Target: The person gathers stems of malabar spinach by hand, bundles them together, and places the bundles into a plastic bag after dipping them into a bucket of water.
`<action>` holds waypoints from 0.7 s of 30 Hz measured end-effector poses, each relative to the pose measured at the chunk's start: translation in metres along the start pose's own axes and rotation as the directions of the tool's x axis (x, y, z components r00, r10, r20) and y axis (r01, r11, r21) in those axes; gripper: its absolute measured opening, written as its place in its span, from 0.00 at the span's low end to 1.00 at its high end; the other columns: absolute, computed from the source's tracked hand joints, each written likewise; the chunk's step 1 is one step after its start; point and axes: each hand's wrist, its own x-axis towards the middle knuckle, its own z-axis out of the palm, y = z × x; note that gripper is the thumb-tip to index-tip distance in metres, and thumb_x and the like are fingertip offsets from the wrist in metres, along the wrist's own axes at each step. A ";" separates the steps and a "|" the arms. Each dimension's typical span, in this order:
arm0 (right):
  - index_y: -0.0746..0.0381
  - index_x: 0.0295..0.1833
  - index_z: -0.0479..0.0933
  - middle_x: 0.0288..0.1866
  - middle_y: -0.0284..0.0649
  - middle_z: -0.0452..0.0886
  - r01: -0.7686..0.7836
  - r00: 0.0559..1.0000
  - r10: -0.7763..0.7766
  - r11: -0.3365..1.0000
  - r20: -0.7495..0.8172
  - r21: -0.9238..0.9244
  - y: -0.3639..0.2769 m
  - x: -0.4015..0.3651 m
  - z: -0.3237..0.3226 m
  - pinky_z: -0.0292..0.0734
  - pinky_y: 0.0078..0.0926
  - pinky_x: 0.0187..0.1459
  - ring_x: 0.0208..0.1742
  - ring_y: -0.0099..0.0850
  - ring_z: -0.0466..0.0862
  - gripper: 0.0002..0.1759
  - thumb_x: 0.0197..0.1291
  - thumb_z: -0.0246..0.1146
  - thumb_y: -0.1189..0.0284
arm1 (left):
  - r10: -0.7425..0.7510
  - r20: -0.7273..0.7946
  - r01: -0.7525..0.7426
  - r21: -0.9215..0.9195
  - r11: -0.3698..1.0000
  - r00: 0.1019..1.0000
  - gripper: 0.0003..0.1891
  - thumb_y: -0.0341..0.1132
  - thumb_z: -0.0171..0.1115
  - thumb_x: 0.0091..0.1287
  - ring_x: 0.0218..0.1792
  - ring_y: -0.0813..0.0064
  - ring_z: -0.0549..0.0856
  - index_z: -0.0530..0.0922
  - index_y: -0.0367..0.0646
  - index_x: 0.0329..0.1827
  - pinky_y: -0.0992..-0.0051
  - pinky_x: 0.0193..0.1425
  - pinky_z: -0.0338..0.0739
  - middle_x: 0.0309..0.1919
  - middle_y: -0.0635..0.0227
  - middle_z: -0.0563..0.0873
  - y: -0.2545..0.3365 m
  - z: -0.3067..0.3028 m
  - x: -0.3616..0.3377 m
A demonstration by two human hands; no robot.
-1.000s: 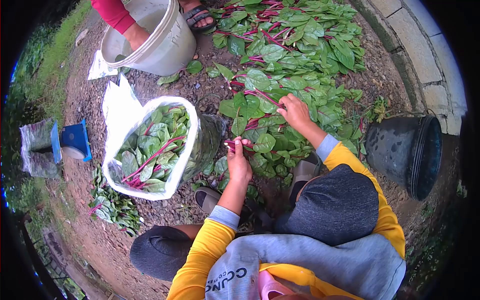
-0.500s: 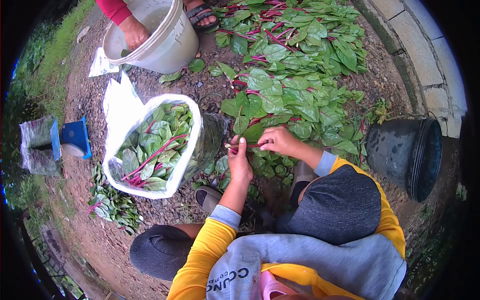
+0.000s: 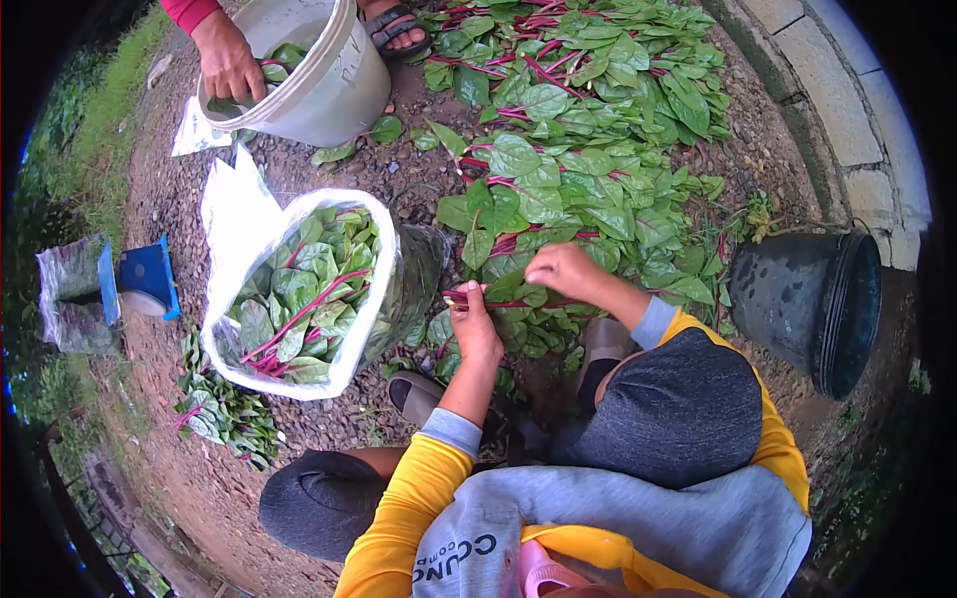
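My left hand [image 3: 477, 327] is closed around a few red stems of Malabar spinach [image 3: 513, 302], thumb on top, cut ends pointing left. Just right of it, my right hand [image 3: 563, 273] is curled above the stems with its fingertips together by a green leaf. Whether something is pinched in those fingertips is hard to see. Beyond both hands spreads a wide layer of loose spinach [image 3: 598, 169] with red stems. To the left of my left hand stands a clear plastic bag [image 3: 384, 289] with a folded white rim, full of the same greens.
A co-worker's hand [image 3: 227, 62] holds leaves at the rim of a white bucket [image 3: 344, 90]. On the right a black bucket [image 3: 793, 309] lies tipped beside a stone kerb [image 3: 832, 90]. A small leaf bunch [image 3: 227, 409] and a blue container [image 3: 148, 274] are at the left.
My right hand has lifted off the stem and shifted slightly right, while my left hand keeps its hold. The co-worker's hand has risen from inside the white bucket to its rim with leaves.
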 end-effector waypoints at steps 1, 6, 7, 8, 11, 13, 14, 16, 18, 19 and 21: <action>0.56 0.33 0.83 0.28 0.37 0.81 -0.010 0.998 0.000 0.987 -0.061 -0.160 0.004 0.002 -0.013 0.76 0.34 0.37 0.33 0.36 0.81 0.07 0.50 0.67 0.66 | 0.003 -0.017 -0.004 -0.001 1.000 1.000 0.07 0.38 0.60 0.67 0.35 0.79 0.79 0.74 0.45 0.37 0.76 0.46 0.72 0.33 0.70 0.82 -0.001 0.000 0.001; 0.53 0.31 0.82 0.30 0.34 0.76 -0.004 1.000 0.009 0.860 0.007 -0.510 0.037 -0.003 -0.037 0.75 0.35 0.38 0.38 0.35 0.77 0.04 0.48 0.66 0.67 | 0.000 -0.002 0.000 0.026 1.000 1.000 0.07 0.38 0.60 0.67 0.37 0.79 0.77 0.75 0.46 0.40 0.76 0.47 0.71 0.34 0.72 0.82 -0.003 -0.002 0.003; 0.53 0.31 0.82 0.31 0.34 0.74 0.042 0.999 -0.025 0.845 0.039 -0.533 0.041 -0.005 -0.034 0.75 0.35 0.39 0.39 0.35 0.77 0.04 0.47 0.65 0.68 | -0.007 0.003 0.007 0.035 0.999 1.000 0.08 0.39 0.60 0.67 0.38 0.80 0.77 0.75 0.46 0.42 0.76 0.48 0.70 0.35 0.72 0.81 -0.003 -0.002 0.003; 0.53 0.32 0.82 0.32 0.34 0.73 0.089 0.996 -0.058 0.828 0.073 -0.554 0.044 -0.006 -0.032 0.75 0.35 0.39 0.40 0.35 0.76 0.04 0.47 0.65 0.68 | -0.008 0.005 0.008 0.037 0.999 1.000 0.08 0.39 0.60 0.67 0.39 0.80 0.77 0.75 0.46 0.42 0.76 0.48 0.70 0.35 0.72 0.81 -0.003 -0.002 0.003; 0.54 0.31 0.81 0.35 0.34 0.72 0.080 0.994 -0.020 0.803 0.107 -0.590 0.047 -0.009 -0.030 0.74 0.33 0.40 0.42 0.34 0.75 0.04 0.47 0.65 0.70 | -0.011 0.012 0.011 0.035 0.999 1.000 0.08 0.39 0.60 0.67 0.39 0.80 0.77 0.75 0.46 0.42 0.76 0.48 0.70 0.35 0.72 0.81 -0.003 0.000 0.002; 0.55 0.31 0.80 0.35 0.34 0.72 0.064 0.996 -0.027 0.857 0.081 -0.511 0.039 -0.005 -0.038 0.74 0.33 0.41 0.43 0.34 0.75 0.04 0.46 0.65 0.71 | -0.018 0.020 0.018 0.029 0.999 1.000 0.08 0.39 0.60 0.67 0.39 0.79 0.77 0.75 0.45 0.42 0.76 0.48 0.70 0.35 0.72 0.81 -0.002 0.000 0.001; 0.55 0.32 0.80 0.36 0.34 0.72 0.055 0.997 -0.027 0.881 0.067 -0.470 0.035 -0.004 -0.042 0.74 0.33 0.41 0.43 0.34 0.74 0.05 0.46 0.66 0.71 | -0.016 0.020 0.016 0.031 0.999 1.000 0.08 0.39 0.60 0.67 0.39 0.79 0.77 0.75 0.45 0.42 0.76 0.48 0.70 0.35 0.73 0.81 -0.001 -0.001 0.001; 0.55 0.32 0.79 0.35 0.34 0.72 0.068 0.998 -0.058 0.891 0.035 -0.449 0.028 -0.002 -0.052 0.74 0.33 0.41 0.43 0.35 0.75 0.05 0.46 0.66 0.72 | -0.016 0.023 0.015 0.028 0.999 1.000 0.08 0.39 0.60 0.67 0.38 0.79 0.77 0.75 0.46 0.42 0.77 0.48 0.70 0.35 0.73 0.81 -0.002 0.000 0.001; 0.54 0.33 0.79 0.35 0.35 0.72 0.085 0.996 -0.078 0.893 0.033 -0.443 0.023 -0.001 -0.062 0.74 0.34 0.41 0.43 0.35 0.75 0.06 0.46 0.66 0.72 | -0.013 0.016 0.012 0.023 1.000 1.000 0.07 0.38 0.60 0.67 0.37 0.80 0.78 0.75 0.45 0.41 0.77 0.47 0.71 0.34 0.72 0.82 -0.001 0.001 0.001; 0.54 0.34 0.79 0.35 0.35 0.72 0.095 0.995 -0.083 0.890 0.048 -0.445 0.021 -0.001 -0.067 0.74 0.34 0.41 0.43 0.36 0.75 0.07 0.46 0.66 0.72 | -0.009 0.011 0.009 0.019 1.000 1.000 0.07 0.37 0.60 0.67 0.36 0.80 0.78 0.75 0.44 0.40 0.78 0.46 0.72 0.34 0.71 0.82 -0.001 0.002 0.000; 0.54 0.35 0.79 0.35 0.35 0.72 0.104 0.993 -0.067 0.882 0.096 -0.459 0.020 -0.002 -0.071 0.74 0.34 0.41 0.43 0.36 0.75 0.07 0.47 0.65 0.72 | -0.007 0.027 0.006 0.015 1.000 1.000 0.07 0.37 0.60 0.67 0.36 0.80 0.78 0.75 0.44 0.40 0.77 0.46 0.72 0.34 0.72 0.82 0.000 0.004 -0.001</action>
